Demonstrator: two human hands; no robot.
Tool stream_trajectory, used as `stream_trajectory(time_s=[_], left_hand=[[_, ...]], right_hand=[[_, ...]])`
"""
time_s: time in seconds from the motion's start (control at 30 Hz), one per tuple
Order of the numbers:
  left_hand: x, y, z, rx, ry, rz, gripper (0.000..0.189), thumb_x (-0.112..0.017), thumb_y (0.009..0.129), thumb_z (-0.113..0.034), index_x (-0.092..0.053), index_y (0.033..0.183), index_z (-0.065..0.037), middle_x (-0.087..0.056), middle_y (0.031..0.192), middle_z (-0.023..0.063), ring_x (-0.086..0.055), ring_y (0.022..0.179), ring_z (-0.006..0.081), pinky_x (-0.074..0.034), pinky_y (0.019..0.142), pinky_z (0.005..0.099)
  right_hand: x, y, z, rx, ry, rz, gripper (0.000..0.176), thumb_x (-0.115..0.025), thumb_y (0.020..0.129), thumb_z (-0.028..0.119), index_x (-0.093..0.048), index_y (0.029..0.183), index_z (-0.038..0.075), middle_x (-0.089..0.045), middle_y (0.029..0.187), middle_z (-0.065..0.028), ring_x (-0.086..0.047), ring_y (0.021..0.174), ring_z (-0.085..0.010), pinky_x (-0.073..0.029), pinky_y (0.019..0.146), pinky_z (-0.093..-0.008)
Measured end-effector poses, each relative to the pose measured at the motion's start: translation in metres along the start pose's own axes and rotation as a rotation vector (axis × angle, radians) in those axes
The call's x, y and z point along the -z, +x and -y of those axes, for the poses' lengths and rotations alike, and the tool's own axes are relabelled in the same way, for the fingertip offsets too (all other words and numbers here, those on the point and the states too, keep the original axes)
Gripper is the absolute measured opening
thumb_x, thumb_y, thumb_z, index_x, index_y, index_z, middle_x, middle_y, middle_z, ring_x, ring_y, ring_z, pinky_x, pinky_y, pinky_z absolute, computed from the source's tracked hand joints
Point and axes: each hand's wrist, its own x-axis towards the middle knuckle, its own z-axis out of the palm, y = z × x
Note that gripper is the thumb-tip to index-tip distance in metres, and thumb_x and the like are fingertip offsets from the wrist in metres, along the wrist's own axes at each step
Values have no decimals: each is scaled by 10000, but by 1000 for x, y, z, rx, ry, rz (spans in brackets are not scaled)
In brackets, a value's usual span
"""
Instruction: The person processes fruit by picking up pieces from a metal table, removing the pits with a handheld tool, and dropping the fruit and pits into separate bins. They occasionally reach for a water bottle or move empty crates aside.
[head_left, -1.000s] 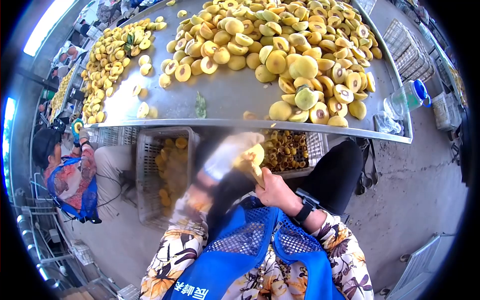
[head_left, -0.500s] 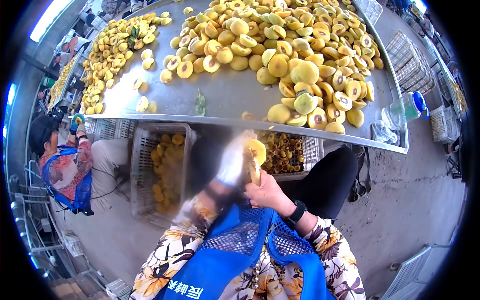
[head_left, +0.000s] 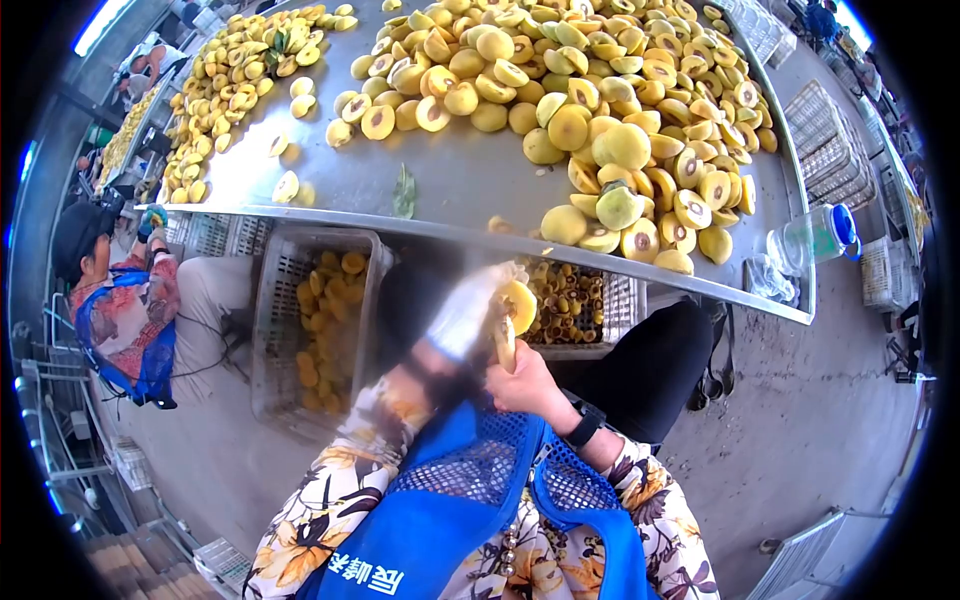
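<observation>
My left hand [head_left: 468, 312], in a white glove and smeared by mist or motion, is closed around a yellow peach half [head_left: 520, 304] just below the table edge. My right hand [head_left: 526, 382], bare with a black watch at the wrist, grips a small tool [head_left: 506, 346] with a pale handle. The tool's upper end meets the cut side of the peach half; its tip is hidden. Beneath the hands, a white crate [head_left: 626, 312] contains brown pits and scraps. Left of them, another crate [head_left: 272, 325] holds yellow peach halves.
A metal table [head_left: 345, 185] carries heaps of halved peaches [head_left: 570, 130], a leaf [head_left: 404, 192] and a plastic jar [head_left: 815, 238] near the right corner. A co-worker [head_left: 125, 300] sits at the left. Stacked crates [head_left: 825, 135] stand on the right.
The view has shifted slightly. Both hands stay together at the peach half, with the tool still against it.
</observation>
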Motion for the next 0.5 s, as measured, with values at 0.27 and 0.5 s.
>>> stream_trajectory(time_s=[0.27, 0.5], left_hand=[[-4, -8, -1, -180, 113, -91, 257, -504, 905, -254, -624, 974, -37, -608, 936, 40, -570, 787, 107, -478, 654, 236], [-9, -13, -6, -65, 7, -128, 241, -510, 913, -255, -611, 950, -39, -576, 804, 3, -527, 642, 71, -445, 592, 222]], right_hand=[[3, 4, -14, 192, -449, -124, 345, -548, 778, 99, -483, 1088, -37, -615, 838, -220, -638, 795, -275, -490, 743, -356], [14, -4, 15, -174, 167, 268, 187, -545, 819, 96, -469, 959, -2, -532, 666, -87, -551, 582, -172, -429, 474, -279]])
